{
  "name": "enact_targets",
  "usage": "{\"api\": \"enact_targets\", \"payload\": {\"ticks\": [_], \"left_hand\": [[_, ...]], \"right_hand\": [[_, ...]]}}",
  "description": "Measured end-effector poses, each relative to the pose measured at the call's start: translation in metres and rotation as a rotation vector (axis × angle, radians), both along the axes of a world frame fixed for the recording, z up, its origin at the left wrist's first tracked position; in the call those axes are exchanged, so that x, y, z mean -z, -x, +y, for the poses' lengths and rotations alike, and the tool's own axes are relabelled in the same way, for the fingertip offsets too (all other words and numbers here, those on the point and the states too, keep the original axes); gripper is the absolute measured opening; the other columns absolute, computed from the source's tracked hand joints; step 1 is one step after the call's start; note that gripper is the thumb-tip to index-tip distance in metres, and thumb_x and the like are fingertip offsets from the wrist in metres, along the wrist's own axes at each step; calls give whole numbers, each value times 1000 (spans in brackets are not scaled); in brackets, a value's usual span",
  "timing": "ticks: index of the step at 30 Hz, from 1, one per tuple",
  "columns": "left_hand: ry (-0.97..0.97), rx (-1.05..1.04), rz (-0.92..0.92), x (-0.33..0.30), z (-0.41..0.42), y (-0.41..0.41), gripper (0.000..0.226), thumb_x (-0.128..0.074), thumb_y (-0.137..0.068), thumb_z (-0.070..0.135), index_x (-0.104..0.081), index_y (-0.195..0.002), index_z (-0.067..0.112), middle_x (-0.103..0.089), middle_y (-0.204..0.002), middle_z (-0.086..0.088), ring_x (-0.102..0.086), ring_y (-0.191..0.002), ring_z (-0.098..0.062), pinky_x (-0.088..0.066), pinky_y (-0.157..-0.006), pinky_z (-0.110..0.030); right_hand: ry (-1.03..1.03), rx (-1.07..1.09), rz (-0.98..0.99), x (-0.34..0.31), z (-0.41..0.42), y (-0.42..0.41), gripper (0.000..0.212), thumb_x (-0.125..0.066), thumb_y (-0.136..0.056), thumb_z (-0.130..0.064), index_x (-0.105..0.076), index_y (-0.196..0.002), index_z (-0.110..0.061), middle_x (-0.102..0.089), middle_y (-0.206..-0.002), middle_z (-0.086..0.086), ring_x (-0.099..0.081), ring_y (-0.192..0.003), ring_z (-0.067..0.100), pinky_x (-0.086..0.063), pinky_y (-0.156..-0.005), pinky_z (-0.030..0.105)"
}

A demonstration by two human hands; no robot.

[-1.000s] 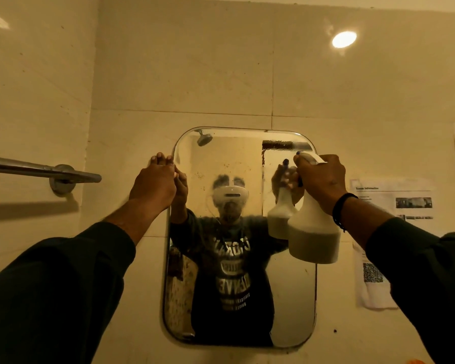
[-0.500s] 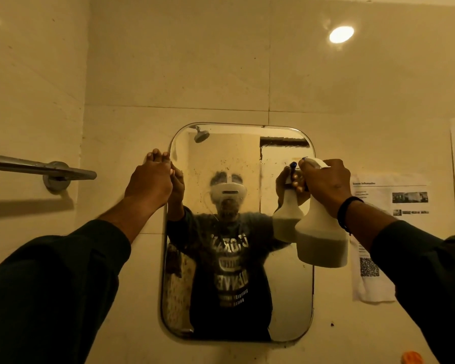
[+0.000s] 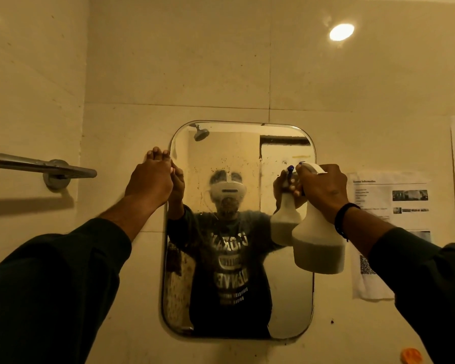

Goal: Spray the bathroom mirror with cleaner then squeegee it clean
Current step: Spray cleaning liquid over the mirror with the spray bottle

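The rounded mirror [image 3: 289, 298] hangs on the tiled wall, spotted and hazy across its upper half. My left hand [image 3: 150, 179] presses on the mirror's upper left edge, fingers together on the wall and thumb at the rim. My right hand [image 3: 323, 190] grips the trigger head of a white spray bottle [image 3: 318, 248], which is about half full. The bottle hangs upright in front of the mirror's upper right part, its blue nozzle tip close to the glass. No squeegee is in view.
A metal towel bar [image 3: 50, 166] sticks out from the left wall at hand height. Printed sheets [image 3: 389, 200] are stuck to the wall right of the mirror. An orange object [image 3: 411, 355] shows at the bottom right.
My right hand and the spray bottle have dropped slightly against the mirror. My left hand has stayed on the mirror's upper left edge.
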State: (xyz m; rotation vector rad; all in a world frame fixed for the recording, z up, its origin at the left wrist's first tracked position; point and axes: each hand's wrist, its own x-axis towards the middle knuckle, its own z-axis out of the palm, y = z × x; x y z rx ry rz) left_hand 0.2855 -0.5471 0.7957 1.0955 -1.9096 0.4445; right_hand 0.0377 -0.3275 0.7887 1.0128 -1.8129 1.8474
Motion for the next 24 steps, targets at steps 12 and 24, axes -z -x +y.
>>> {"api": "enact_targets", "payload": {"ticks": [12, 24], "left_hand": [[12, 9, -14, 1, -4, 0, 49, -33, -111, 22, -29, -159, 11, -30, -164, -14, -24, -154, -31, -34, -118, -45], [19, -1, -11, 2, -5, 0, 49, -36, -111, 20, -29, -159, 12, -32, -163, -14, -28, -152, -31, -36, -117, -43]], "right_hand": [[13, -73, 64, 2, -9, -14, 27, -62, -92, -37, -44, -96, -18, -49, -82, -5, -49, -68, 11, -40, -56, 18], [-19, -180, 36, -2, -27, -32, 32, -62, -92, -39, -52, -103, -10, -59, -84, -1, -58, -72, 11, -48, -65, 27]]}}
